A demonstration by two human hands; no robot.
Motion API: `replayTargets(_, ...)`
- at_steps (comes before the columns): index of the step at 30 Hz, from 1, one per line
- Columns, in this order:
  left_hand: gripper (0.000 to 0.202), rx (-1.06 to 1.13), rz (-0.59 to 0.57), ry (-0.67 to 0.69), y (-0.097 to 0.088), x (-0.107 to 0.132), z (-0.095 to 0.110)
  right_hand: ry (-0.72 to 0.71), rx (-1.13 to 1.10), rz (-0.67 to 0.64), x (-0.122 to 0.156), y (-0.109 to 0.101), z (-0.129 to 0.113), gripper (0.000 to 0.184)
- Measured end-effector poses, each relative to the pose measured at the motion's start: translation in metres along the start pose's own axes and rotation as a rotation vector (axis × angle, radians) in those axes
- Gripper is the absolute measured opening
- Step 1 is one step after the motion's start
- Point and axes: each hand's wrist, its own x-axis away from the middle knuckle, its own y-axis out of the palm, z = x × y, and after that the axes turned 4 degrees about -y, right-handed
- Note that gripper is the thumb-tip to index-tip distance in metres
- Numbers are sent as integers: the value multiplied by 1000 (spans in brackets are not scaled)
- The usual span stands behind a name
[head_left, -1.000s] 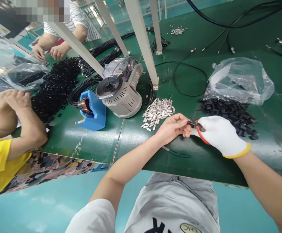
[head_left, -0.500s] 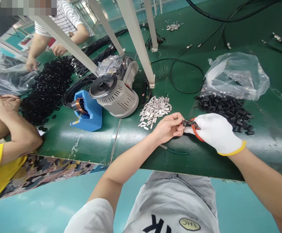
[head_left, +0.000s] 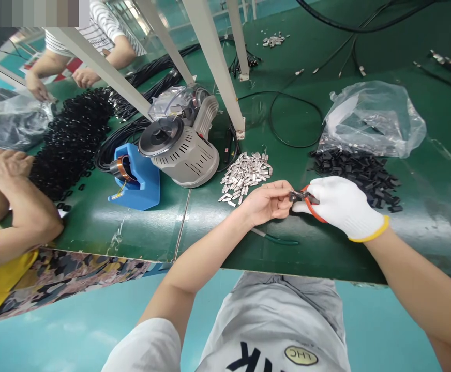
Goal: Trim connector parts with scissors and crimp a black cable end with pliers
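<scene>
Pliers and fingertips keep their meeting; the changes lie upper left

At the upper left, the far co-worker's near hand (head_left: 37,87) and far hand (head_left: 86,77) stand farther apart than a second ago, the near one now beside a plastic bag (head_left: 12,129). Right of centre, little differs. The person's bare left hand (head_left: 270,201) has its thumb and fingers curled close at the tip of the red-handled pliers (head_left: 298,196); whether a small part is pinched there, I cannot tell. The gloved right hand (head_left: 344,204) is closed around the handles. The whole view has slid slightly left, so I judge the same close work to be continuing, with nothing released.

On the green surface (head_left: 144,232), from the left: another co-worker's folded hands (head_left: 8,165), a heap of glossy black pieces (head_left: 74,134), a blue holder (head_left: 144,181) carrying a copper-coloured roll, and a round grey machine (head_left: 194,165). Silvery metal pieces (head_left: 244,173) lie just beyond the left hand, and a green-handled tool (head_left: 283,241) lies below it. Farther right, small black parts (head_left: 357,175) spread beyond the glove, before a clear bag (head_left: 380,119).

Pale posts (head_left: 218,67) rise at upper centre; a turquoise floor (head_left: 55,341) fills the lower left.
</scene>
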Motion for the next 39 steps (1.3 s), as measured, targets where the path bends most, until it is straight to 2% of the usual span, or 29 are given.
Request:
replayTargets(4, 27, -115, 242, 209, 2, -2, -3, 91, -79, -87, -2, -2, 5, 50)
replayTargets(7, 28, -137, 362, 296, 2, -3, -3, 185, -21, -51, -2, -7, 7, 52)
replayTargets(12, 31, -201, 469, 381, 4, -4, -7, 112, 107, 22, 1, -10, 0, 49)
replayTargets(16, 32, -255, 499, 409, 5, -5, -9, 109, 98, 48, 0, -10, -5, 42)
replayTargets(20, 33, -297, 512, 403, 7, -6, -14, 197, -159, 244, 0, -9, -8, 28)
replayTargets(22, 34, -305, 503, 404, 9, -7, -18, 171, -282, 339, 0, -6, -11, 30)
replayTargets(24, 34, -327, 493, 412, 10, -8, -23, 106, -319, 361, 0, -3, -14, 30)
replayTargets(27, 34, -391, 474, 415, 13, -8, -30, 50, -255, 302, 0, -1, -18, 20)
replayTargets(30, 33, -421, 455, 411, 16, -7, -32, 82, -164, 251, 3, -1, -19, 11)
replayTargets(32, 34, -425, 454, 416, 18, -6, -32, 70, -104, 262, 6, -2, -20, 11)
replayTargets(36, 40, -443, 465, 408, 20, -4, -31, -68, -47, 317, 11, -4, -23, 18)
replayTargets(39, 43, -450, 461, 408, 18, -5, -33, -104, -34, 352, 11, -3, -24, 18)
